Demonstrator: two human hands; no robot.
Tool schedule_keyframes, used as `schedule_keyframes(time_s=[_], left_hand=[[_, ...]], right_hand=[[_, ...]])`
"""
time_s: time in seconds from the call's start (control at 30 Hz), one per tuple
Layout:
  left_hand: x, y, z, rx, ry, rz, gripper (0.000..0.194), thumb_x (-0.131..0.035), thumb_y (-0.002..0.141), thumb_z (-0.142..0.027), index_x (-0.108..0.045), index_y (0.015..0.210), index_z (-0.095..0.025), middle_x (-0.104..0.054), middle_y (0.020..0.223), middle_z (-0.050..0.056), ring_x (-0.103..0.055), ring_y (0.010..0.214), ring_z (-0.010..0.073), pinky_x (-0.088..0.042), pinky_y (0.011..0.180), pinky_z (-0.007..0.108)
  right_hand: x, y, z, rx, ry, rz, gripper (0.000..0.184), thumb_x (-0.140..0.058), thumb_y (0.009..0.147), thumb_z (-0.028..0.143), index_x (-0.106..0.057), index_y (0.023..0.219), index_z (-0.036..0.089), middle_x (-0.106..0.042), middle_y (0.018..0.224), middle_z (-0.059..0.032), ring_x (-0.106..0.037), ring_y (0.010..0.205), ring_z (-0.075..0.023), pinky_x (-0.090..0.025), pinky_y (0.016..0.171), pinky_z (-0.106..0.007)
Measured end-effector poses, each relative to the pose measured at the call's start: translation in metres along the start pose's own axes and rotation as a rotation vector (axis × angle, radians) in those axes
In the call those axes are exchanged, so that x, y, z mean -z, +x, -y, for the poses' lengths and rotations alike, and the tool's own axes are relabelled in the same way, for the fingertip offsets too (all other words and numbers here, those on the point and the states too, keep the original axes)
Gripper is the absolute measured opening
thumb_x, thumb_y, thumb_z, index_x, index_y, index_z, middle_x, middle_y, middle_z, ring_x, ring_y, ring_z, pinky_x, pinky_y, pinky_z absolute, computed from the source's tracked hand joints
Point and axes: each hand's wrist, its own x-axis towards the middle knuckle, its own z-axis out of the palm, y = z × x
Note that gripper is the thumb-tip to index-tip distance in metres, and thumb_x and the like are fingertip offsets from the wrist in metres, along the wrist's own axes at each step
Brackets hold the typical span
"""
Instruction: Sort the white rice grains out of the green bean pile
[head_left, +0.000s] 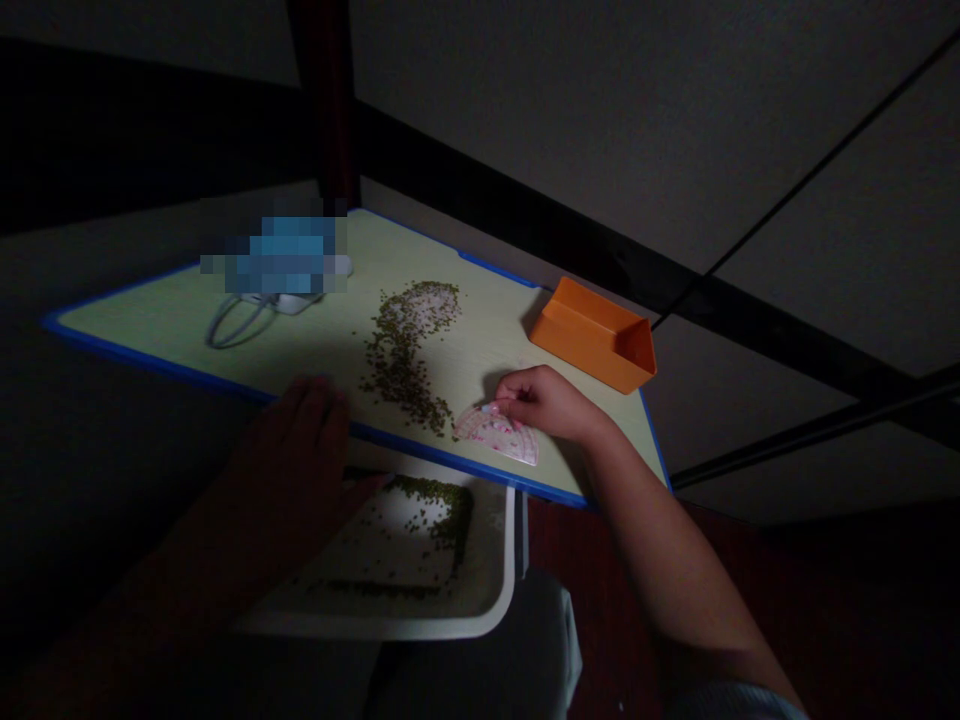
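My right hand (pixel 544 402) rests on a pale tabletop (pixel 165 320) with a blue edge and pinches a small clear pink protractor-like scraper (pixel 499 434) that lies flat near the front edge. Left of it spreads a trail of small green beans (pixel 401 355). My left hand (pixel 300 450) is in shadow at the table's front edge, fingers wrapped on the rim of a white tray (pixel 495 600) held below the edge. More green beans (pixel 435 505) lie inside the tray along its sides.
An empty orange rectangular box (pixel 596 335) stands at the table's right corner. A blurred blue object with a looped cable (pixel 232 322) sits at the back left. A dark post (pixel 326 100) rises behind the table. The room is dim.
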Motion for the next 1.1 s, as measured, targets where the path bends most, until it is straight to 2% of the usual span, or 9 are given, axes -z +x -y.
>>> schedule_keyframes(time_s=[0.1,0.37,0.53,0.73,0.87,1.1], left_hand=[[0.0,0.0,0.001,-0.021,0.04,0.02,0.08,-0.034,0.077,-0.055,-0.029,0.134,0.002,-0.038,0.14,0.028,-0.021,0.139,0.0375,-0.027,0.114,0.051],[-0.003,0.0,0.005,-0.051,0.123,0.021,0.081,-0.037,0.076,-0.059,-0.034,0.131,0.001,-0.042,0.137,0.027,-0.028,0.136,0.0383,-0.029,0.112,0.049],[-0.003,0.0,0.005,-0.041,0.094,0.024,0.081,-0.037,0.075,-0.06,-0.034,0.132,-0.001,-0.041,0.14,0.025,-0.027,0.137,0.0367,-0.026,0.114,0.047],[-0.004,-0.001,0.007,-0.063,0.111,0.039,0.083,-0.038,0.076,-0.057,-0.032,0.131,0.005,-0.038,0.137,0.033,-0.027,0.136,0.0418,-0.028,0.112,0.051],[-0.002,0.0,0.004,-0.04,0.075,0.024,0.083,-0.036,0.077,-0.058,-0.03,0.133,0.001,-0.036,0.141,0.029,-0.024,0.137,0.0394,-0.027,0.113,0.051],[0.003,0.002,-0.001,0.022,-0.001,0.064,0.082,-0.031,0.076,-0.058,-0.035,0.13,0.003,-0.037,0.142,0.027,-0.023,0.138,0.0365,-0.022,0.116,0.046]], right_hand=[[-0.002,0.001,0.002,0.012,-0.024,-0.015,0.024,-0.055,0.082,0.033,-0.053,0.065,0.016,-0.051,0.056,0.0035,-0.041,0.053,-0.0074,-0.028,0.055,-0.023],[-0.005,0.002,0.01,0.022,-0.073,-0.01,0.023,-0.056,0.082,0.032,-0.055,0.067,0.015,-0.048,0.056,0.0044,-0.039,0.053,-0.0069,-0.026,0.054,-0.023],[-0.006,0.002,0.012,0.025,-0.06,0.024,0.023,-0.057,0.082,0.031,-0.053,0.065,0.016,-0.047,0.055,0.0051,-0.037,0.052,-0.0068,-0.026,0.054,-0.023],[-0.006,0.003,0.012,0.001,0.011,0.076,0.023,-0.056,0.082,0.03,-0.05,0.065,0.017,-0.05,0.054,0.0046,-0.041,0.052,-0.0072,-0.029,0.054,-0.022],[-0.006,0.002,0.011,0.002,0.065,0.086,0.023,-0.056,0.081,0.031,-0.049,0.064,0.017,-0.049,0.055,0.0047,-0.042,0.053,-0.0073,-0.03,0.054,-0.022],[-0.004,0.0,0.01,0.015,0.111,0.076,0.024,-0.055,0.082,0.033,-0.049,0.065,0.017,-0.047,0.054,0.0044,-0.041,0.052,-0.0077,-0.03,0.052,-0.023]])
